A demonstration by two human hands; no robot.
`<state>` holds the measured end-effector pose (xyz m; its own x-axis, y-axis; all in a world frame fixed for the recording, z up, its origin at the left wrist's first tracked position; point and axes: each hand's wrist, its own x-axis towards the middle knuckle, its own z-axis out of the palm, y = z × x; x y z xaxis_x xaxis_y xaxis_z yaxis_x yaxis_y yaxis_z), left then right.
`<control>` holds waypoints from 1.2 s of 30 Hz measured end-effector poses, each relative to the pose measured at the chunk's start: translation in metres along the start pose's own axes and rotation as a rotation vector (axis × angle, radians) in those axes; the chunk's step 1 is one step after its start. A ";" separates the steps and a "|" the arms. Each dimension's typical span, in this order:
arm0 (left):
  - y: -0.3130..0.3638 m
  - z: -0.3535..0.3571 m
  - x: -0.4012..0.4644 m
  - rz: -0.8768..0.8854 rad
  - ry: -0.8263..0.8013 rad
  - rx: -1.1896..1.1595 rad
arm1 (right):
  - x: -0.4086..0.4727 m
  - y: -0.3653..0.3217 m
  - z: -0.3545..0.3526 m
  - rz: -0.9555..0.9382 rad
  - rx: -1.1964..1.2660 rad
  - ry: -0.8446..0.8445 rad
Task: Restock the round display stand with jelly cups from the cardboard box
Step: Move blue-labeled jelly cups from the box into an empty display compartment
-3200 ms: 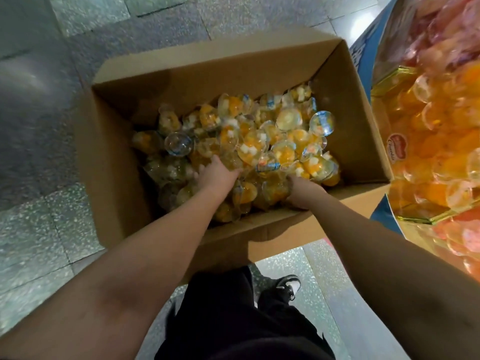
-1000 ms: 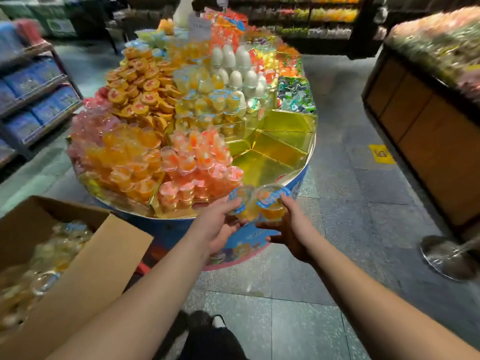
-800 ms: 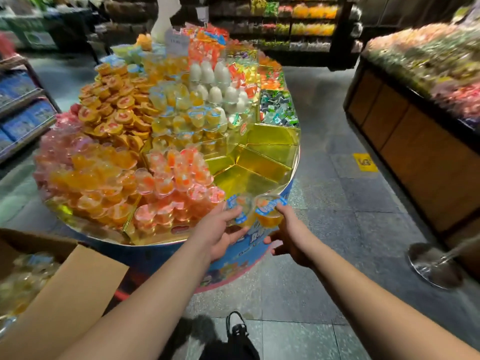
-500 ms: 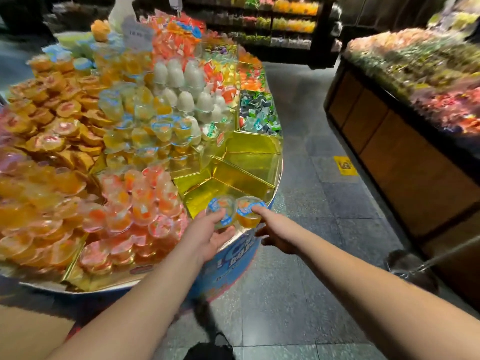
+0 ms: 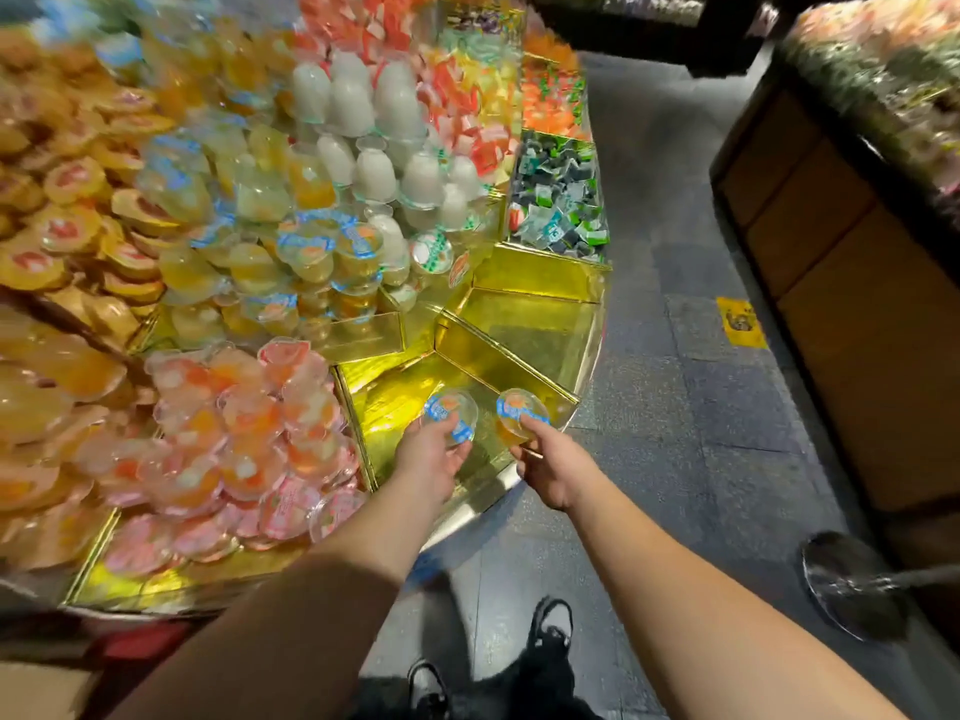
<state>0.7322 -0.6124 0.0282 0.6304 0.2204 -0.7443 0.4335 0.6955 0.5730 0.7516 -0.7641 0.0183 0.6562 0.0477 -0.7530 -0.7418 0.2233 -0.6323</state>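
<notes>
Grey stone floor (image 5: 675,459) runs beside the round display stand (image 5: 519,491) in the head view, and a wooden counter (image 5: 831,283) stands at the right. On the stand, gold compartments hold heaps of jelly cups: pink ones (image 5: 244,439) at the near left, white ones (image 5: 363,127) further back. One gold compartment (image 5: 395,392) near the edge is bare. Over it the left hand (image 5: 431,459) holds a jelly cup with blue lid (image 5: 451,414), its fingers curled under the cup. Just beside it, the right hand (image 5: 550,467) pinches a second orange jelly cup (image 5: 519,414) with thumb and fingers. The two cups are apart. Below, dark trousers and black shoes (image 5: 550,621) show. Only a corner of the cardboard box (image 5: 41,688) shows at the lower left.
</notes>
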 end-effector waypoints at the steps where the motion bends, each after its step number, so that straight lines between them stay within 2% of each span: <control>1: -0.001 0.000 0.012 0.000 0.038 -0.010 | 0.010 -0.003 0.002 0.020 0.017 -0.004; 3: -0.006 0.000 0.037 -0.002 0.120 -0.015 | 0.035 -0.006 0.007 0.037 -0.032 -0.002; 7: -0.013 0.005 0.080 0.020 0.204 -0.133 | 0.096 -0.013 0.015 -0.032 -0.387 -0.043; 8: -0.013 0.005 0.094 -0.023 0.239 -0.170 | 0.112 -0.015 0.016 -0.008 -0.429 -0.068; 9: -0.012 0.009 0.102 -0.050 0.261 -0.188 | 0.127 -0.020 0.019 0.026 -0.437 -0.097; 12: -0.009 0.019 0.132 0.001 0.383 -0.023 | 0.167 -0.033 0.034 0.124 -0.459 -0.171; 14: -0.004 0.026 0.154 0.013 0.430 -0.015 | 0.186 -0.042 0.050 0.158 -0.495 -0.229; 19: 0.001 0.030 0.207 0.034 0.462 -0.093 | 0.239 -0.047 0.079 0.186 -0.406 -0.317; 22: -0.001 0.023 0.238 -0.023 0.458 -0.103 | 0.276 -0.042 0.095 0.172 -0.407 -0.239; 25: 0.004 0.023 0.254 0.074 0.463 -0.134 | 0.302 -0.034 0.108 0.212 -0.384 -0.198; 28: 0.010 0.025 0.258 0.141 0.464 -0.141 | 0.292 -0.045 0.118 0.252 -0.444 -0.206; 36: 0.018 0.023 0.278 0.131 0.557 -0.214 | 0.296 -0.046 0.128 0.213 -0.543 -0.188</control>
<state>0.9296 -0.5545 -0.1604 0.2134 0.5976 -0.7728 0.1997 0.7477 0.6333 0.9978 -0.6356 -0.1525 0.4625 0.2189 -0.8592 -0.7911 -0.3356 -0.5114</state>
